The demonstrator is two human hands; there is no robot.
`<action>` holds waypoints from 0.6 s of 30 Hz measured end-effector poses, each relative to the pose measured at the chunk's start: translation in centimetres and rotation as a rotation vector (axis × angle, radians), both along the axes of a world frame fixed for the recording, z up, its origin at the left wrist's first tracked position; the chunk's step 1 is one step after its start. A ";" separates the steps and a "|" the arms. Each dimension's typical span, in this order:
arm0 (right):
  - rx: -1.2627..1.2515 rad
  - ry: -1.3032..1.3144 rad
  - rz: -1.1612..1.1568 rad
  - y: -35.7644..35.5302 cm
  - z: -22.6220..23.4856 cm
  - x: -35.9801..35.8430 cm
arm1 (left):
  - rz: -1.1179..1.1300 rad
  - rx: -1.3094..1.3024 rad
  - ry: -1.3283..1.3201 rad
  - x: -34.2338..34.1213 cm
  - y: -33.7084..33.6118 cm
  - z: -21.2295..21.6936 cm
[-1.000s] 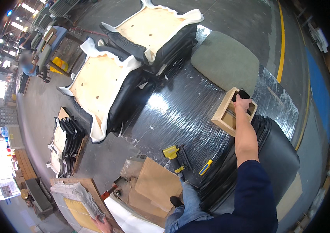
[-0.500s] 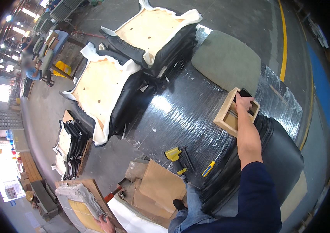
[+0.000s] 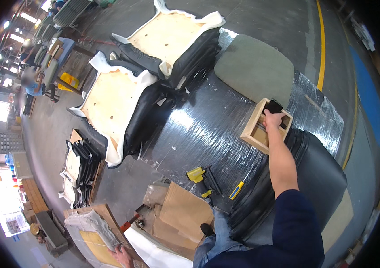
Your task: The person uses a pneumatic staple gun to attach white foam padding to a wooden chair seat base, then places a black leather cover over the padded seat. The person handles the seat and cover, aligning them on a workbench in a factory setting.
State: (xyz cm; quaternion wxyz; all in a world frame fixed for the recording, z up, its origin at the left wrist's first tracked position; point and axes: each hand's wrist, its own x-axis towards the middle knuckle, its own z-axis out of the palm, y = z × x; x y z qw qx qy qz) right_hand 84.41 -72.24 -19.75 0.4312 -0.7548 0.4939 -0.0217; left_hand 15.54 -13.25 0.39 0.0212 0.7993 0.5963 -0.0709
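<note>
My right hand (image 3: 274,119) reaches out over a small open wooden box (image 3: 255,136). Its fingers are closed on a black smartphone (image 3: 274,106) at the box's far side. The box has a divider; my hand hides part of its inside. At the lower left my left hand (image 3: 121,256) rests with fingers apart on a board (image 3: 96,245) that carries plastic-wrapped grey padding. Between the two hands, a yellow and black staple gun (image 3: 197,177) and a yellow-handled screwdriver (image 3: 236,190) lie on the dark film-wrapped surface (image 3: 208,129).
Two stacks of black upholstered seats top out in pale wood panels (image 3: 109,100) (image 3: 167,38). A grey-green cushion pad (image 3: 255,67) lies beyond the box. Black upholstery (image 3: 315,172) is by my right arm. Cardboard (image 3: 185,212) lies near my feet. People work far left.
The smartphone has tilted and lifted slightly, and more of it shows above my right hand. The whole view has shifted a little. My left hand stays on the board.
</note>
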 end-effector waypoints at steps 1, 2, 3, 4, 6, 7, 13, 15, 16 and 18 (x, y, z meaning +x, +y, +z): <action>-0.062 -0.129 0.006 -2.1 -2.5 -1.5 | -0.020 -0.029 -0.009 0.3 0.9 -0.5; -0.063 -0.175 0.103 -1.3 -2.5 -4.1 | -0.012 -0.034 -0.010 -0.4 1.0 -0.5; -0.066 -0.228 0.194 -0.8 -2.0 -6.9 | -0.018 -0.029 -0.023 -0.9 1.2 -0.7; -0.066 -0.283 0.279 -0.4 -1.2 -9.8 | -0.026 -0.024 -0.037 -1.3 1.5 -0.8; -0.052 -0.339 0.380 -0.1 -0.8 -17.7 | -0.004 -0.034 -0.044 -0.8 1.7 -1.2; 0.024 -0.370 0.370 0.4 0.5 -21.5 | 0.026 -0.046 -0.039 0.0 1.4 -1.3; 0.174 -0.310 0.780 5.4 12.0 -37.8 | 0.039 -0.034 -0.019 -1.9 2.1 -1.9; 0.099 -0.194 1.127 4.9 17.7 -40.7 | 0.072 -0.038 -0.003 -1.5 2.3 -2.2; -0.020 -0.159 1.232 4.2 19.1 -42.2 | 0.101 -0.044 -0.003 -0.6 1.5 -2.0; -0.261 -0.084 1.445 2.0 20.1 -45.8 | 0.105 -0.049 -0.040 -0.9 1.1 -1.9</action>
